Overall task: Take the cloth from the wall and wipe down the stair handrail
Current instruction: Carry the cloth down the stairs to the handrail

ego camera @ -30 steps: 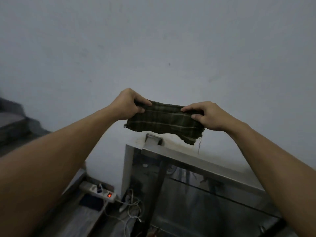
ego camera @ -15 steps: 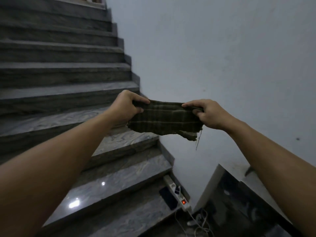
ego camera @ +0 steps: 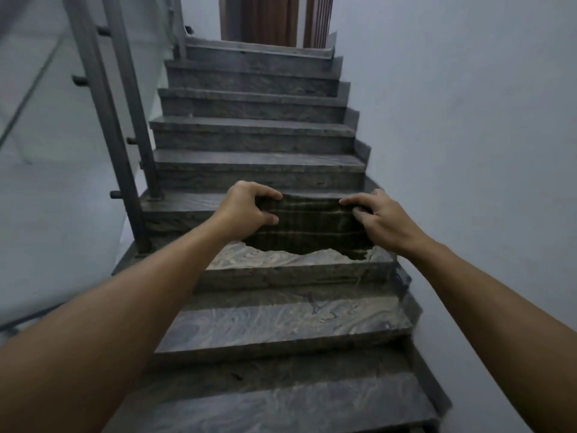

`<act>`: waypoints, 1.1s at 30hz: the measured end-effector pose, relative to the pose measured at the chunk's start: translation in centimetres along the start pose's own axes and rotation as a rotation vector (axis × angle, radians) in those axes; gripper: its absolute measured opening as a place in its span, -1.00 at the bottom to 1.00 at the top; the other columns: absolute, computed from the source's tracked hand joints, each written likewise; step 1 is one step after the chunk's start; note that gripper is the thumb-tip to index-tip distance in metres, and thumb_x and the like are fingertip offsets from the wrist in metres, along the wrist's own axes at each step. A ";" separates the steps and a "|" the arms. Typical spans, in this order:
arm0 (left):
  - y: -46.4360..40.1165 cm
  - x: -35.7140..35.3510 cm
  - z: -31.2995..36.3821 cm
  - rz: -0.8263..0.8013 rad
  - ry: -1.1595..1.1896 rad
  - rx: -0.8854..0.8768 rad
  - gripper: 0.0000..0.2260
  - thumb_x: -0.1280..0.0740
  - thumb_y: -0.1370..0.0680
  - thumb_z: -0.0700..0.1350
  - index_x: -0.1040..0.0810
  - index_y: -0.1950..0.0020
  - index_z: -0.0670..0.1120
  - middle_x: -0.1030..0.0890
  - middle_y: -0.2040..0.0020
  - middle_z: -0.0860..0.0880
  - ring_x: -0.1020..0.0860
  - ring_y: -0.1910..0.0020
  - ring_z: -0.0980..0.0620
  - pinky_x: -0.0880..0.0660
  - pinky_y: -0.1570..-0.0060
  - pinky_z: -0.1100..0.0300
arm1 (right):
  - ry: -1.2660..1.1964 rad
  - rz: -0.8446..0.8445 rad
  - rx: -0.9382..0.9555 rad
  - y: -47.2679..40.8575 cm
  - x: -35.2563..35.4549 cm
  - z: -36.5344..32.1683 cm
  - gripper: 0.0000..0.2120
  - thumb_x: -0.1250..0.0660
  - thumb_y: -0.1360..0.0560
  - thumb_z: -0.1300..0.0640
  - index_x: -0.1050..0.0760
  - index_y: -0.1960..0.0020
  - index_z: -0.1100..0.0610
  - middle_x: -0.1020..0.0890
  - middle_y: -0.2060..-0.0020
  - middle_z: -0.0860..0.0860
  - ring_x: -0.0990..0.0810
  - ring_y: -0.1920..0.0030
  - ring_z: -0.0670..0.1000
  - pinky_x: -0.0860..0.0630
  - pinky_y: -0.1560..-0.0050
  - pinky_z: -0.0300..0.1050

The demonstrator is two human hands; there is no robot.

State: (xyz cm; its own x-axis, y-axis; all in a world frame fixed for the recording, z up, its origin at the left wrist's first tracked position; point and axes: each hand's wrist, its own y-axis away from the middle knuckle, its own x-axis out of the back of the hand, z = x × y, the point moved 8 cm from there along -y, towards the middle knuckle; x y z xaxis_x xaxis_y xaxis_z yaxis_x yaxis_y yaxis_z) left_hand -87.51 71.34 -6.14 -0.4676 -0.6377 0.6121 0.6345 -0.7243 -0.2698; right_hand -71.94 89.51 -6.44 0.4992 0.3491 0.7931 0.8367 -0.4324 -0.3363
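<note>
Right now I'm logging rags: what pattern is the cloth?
Dark green plaid with pale stripes, on the cloth in the head view.

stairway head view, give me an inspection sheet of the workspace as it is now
surface: grey veined stone stair treads rising to a landing.
job's things: dark green plaid cloth stretched in the air between both hands; grey metal railing posts with a glass panel on the left.
clutter: nothing seen.
grippers: left hand and right hand each pinch an upper corner of the cloth.
cables: nothing seen.
surroundings: plain pale wall on the right; brown wooden door at the top.
</note>
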 end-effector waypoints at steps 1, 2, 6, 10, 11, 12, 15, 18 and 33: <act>-1.1 1.5 0.0 0.020 0.003 -0.001 -0.60 -0.49 -0.38 -0.24 -0.58 -0.20 -0.04 -0.56 -0.12 -0.01 -0.54 -0.11 0.03 -0.54 -0.13 0.11 | -0.006 0.005 0.019 -1.9 0.1 -1.0 -0.72 -0.18 -0.58 0.00 -0.52 -0.24 -0.08 -0.46 0.01 0.05 -0.48 -0.05 0.08 -0.48 -0.14 0.05; -2.2 3.0 0.0 0.041 0.004 -0.006 -0.60 -0.50 -0.37 -0.23 -0.58 -0.19 -0.04 -0.56 -0.10 0.01 -0.54 -0.09 0.05 -0.54 -0.10 0.16 | -0.004 0.008 0.039 -3.6 0.2 -2.0 -0.72 -0.20 -0.57 -0.04 -0.51 -0.24 -0.08 -0.46 0.01 0.04 -0.48 -0.04 0.06 -0.48 -0.10 -0.01; -6.5 8.0 -0.4 0.126 -0.003 -0.012 -0.64 -0.52 -0.37 -0.17 -0.61 -0.14 -0.02 -0.60 -0.08 0.00 -0.57 -0.07 0.07 -0.54 -0.09 0.16 | 0.009 -0.008 0.101 -9.9 0.6 -5.1 -0.68 -0.28 -0.53 -0.09 -0.51 -0.25 -0.06 -0.47 -0.03 0.02 -0.47 -0.04 0.01 -0.47 -0.06 -0.08; -11.2 11.1 -1.2 0.180 0.053 0.012 -0.69 -0.51 -0.37 -0.15 -0.62 -0.10 -0.01 -0.60 -0.05 0.02 -0.56 -0.06 0.06 -0.54 -0.04 0.18 | -0.002 -0.013 0.172 -16.0 1.1 -6.1 -0.68 -0.31 -0.51 -0.10 -0.51 -0.24 -0.08 -0.48 -0.03 0.04 -0.49 -0.05 0.04 -0.49 -0.10 -0.04; -12.4 11.5 -1.3 0.187 0.062 0.020 -0.69 -0.50 -0.38 -0.16 -0.62 -0.10 -0.01 -0.59 -0.04 0.02 -0.55 -0.06 0.05 -0.54 -0.03 0.18 | -0.008 -0.016 0.185 -17.6 1.3 -6.1 -0.68 -0.32 -0.51 -0.09 -0.51 -0.24 -0.08 -0.48 -0.02 0.04 -0.49 -0.04 0.04 -0.50 -0.10 -0.03; -13.6 12.0 -1.3 0.191 0.062 0.026 -0.70 -0.50 -0.38 -0.16 -0.62 -0.09 -0.01 -0.58 -0.05 0.01 -0.55 -0.06 0.05 -0.54 -0.03 0.17 | -0.014 -0.026 0.194 -19.3 1.5 -6.2 -0.68 -0.33 -0.50 -0.09 -0.50 -0.24 -0.08 -0.47 -0.02 0.05 -0.49 -0.04 0.04 -0.52 -0.10 -0.02; -17.7 13.7 -1.2 0.212 0.063 0.050 -0.69 -0.50 -0.37 -0.16 -0.62 -0.09 0.01 -0.59 -0.09 -0.01 -0.55 -0.09 0.03 -0.56 -0.01 0.17 | -0.031 -0.060 0.229 -24.6 2.5 -6.3 -0.66 -0.37 -0.48 -0.06 -0.50 -0.24 -0.07 -0.47 -0.03 0.06 -0.49 -0.07 0.06 -0.54 -0.10 0.02; -22.2 16.8 0.2 0.245 0.063 0.077 -0.68 -0.50 -0.37 -0.17 -0.61 -0.11 -0.01 -0.58 -0.09 0.00 -0.55 -0.10 0.04 -0.57 -0.02 0.15 | -0.072 -0.098 0.280 -30.9 4.3 -7.7 -0.63 -0.40 -0.46 -0.04 -0.50 -0.25 -0.06 -0.47 -0.06 0.06 -0.50 -0.09 0.07 -0.55 -0.12 0.05; -41.7 38.1 -1.0 0.440 -0.058 0.164 -0.75 -0.49 -0.38 -0.21 -0.63 -0.01 0.03 -0.58 -0.11 -0.05 -0.54 -0.13 -0.05 -0.54 -0.17 -0.04 | -0.116 -0.118 0.425 -59.4 5.1 -20.6 -0.55 -0.52 -0.35 0.04 -0.54 -0.21 -0.01 -0.47 -0.03 0.06 -0.53 -0.07 0.08 -0.58 -0.12 0.10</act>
State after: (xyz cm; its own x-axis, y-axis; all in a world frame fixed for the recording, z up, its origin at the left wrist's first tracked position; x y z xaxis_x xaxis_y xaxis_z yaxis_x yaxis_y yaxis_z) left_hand -132.37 76.98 27.64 -0.1002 -0.8556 0.5078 0.8557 -0.3345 -0.3948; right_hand -123.72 99.88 28.05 0.3965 0.4765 0.7847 0.8956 -0.0129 -0.4447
